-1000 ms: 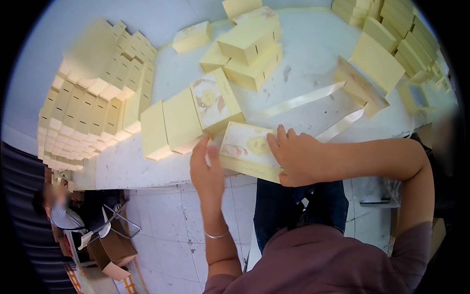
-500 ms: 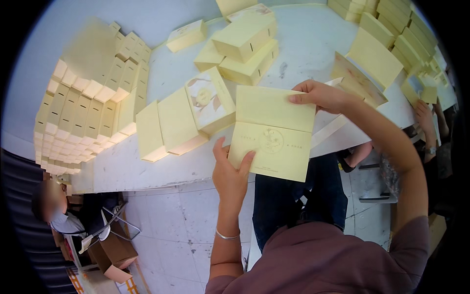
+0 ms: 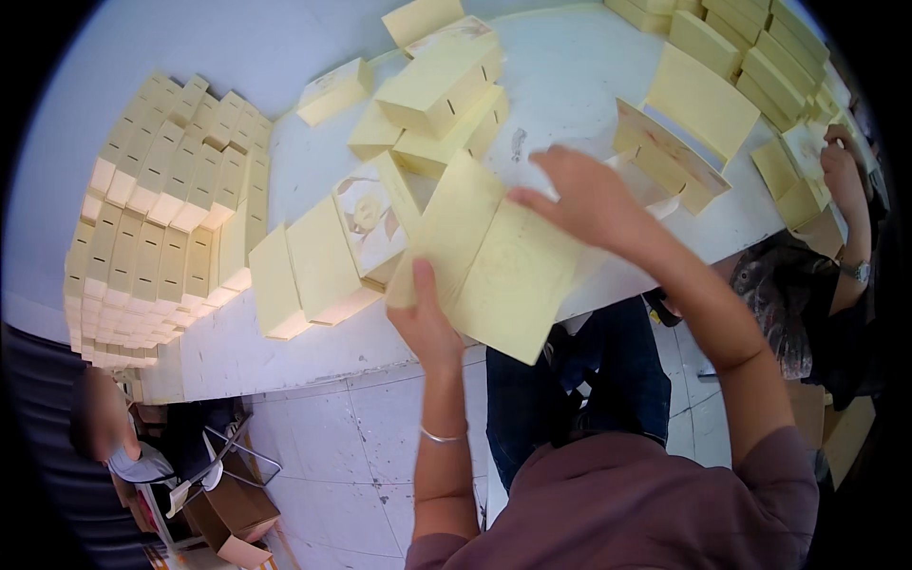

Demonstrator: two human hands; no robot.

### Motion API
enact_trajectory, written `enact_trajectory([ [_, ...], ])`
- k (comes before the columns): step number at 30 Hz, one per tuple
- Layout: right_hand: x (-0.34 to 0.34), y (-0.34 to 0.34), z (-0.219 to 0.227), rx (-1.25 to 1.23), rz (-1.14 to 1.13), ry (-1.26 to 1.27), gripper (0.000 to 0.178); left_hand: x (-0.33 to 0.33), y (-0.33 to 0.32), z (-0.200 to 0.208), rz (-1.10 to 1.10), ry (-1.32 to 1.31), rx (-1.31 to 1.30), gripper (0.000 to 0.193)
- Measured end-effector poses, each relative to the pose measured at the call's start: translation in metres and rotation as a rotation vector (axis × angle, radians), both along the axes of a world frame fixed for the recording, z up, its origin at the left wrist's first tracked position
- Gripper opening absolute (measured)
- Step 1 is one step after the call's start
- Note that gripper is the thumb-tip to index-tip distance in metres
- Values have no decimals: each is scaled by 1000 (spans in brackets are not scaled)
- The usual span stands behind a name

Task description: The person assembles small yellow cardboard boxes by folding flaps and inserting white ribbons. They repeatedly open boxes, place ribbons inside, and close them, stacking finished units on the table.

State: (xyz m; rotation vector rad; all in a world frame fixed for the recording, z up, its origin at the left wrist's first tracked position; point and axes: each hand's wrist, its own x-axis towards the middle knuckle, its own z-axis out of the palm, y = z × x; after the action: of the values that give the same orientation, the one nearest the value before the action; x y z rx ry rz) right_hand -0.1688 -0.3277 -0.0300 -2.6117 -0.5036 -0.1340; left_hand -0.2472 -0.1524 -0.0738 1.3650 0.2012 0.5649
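A pale yellow folded card [image 3: 518,275] lies opened out above the table's near edge, its crease running slantwise. My left hand [image 3: 423,309] grips its left part, thumb on top and the other fingers underneath. My right hand [image 3: 594,204] hovers by the card's upper right edge. Its thumb and fingers are apart, and nothing shows between them; whether the thumb touches the card I cannot tell. Just left of the card sits a yellow box [image 3: 369,214] with a white floral panel on top, beside two plain yellow boxes [image 3: 328,261].
Tall stacks of yellow boxes [image 3: 171,190] fill the table's left end. More boxes [image 3: 442,90] are piled at the back. An opened box [image 3: 679,142] stands to the right. A co-worker's hand [image 3: 841,166] works at the far right; another person [image 3: 142,451] sits lower left.
The card has turned clockwise, and its embossed side is harder to make out. My right hand has let go of its upper edge and opened. My left hand has shifted slightly left.
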Motion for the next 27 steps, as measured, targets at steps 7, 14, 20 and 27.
enact_trajectory([
  [7,-14,19,-40,478,-77,-110,48,-24,-37,-16,128,42,-424,34],
  [14,32,-67,-64,1731,690,521,46,-31,-37,-16,179,44,-546,36],
  [20,5,-113,-4,15,357,127,18,-30,-27,-17,186,25,-529,38],
  [27,-4,-16,5,-428,654,218,45,-40,-85,-12,124,-117,-509,47],
])
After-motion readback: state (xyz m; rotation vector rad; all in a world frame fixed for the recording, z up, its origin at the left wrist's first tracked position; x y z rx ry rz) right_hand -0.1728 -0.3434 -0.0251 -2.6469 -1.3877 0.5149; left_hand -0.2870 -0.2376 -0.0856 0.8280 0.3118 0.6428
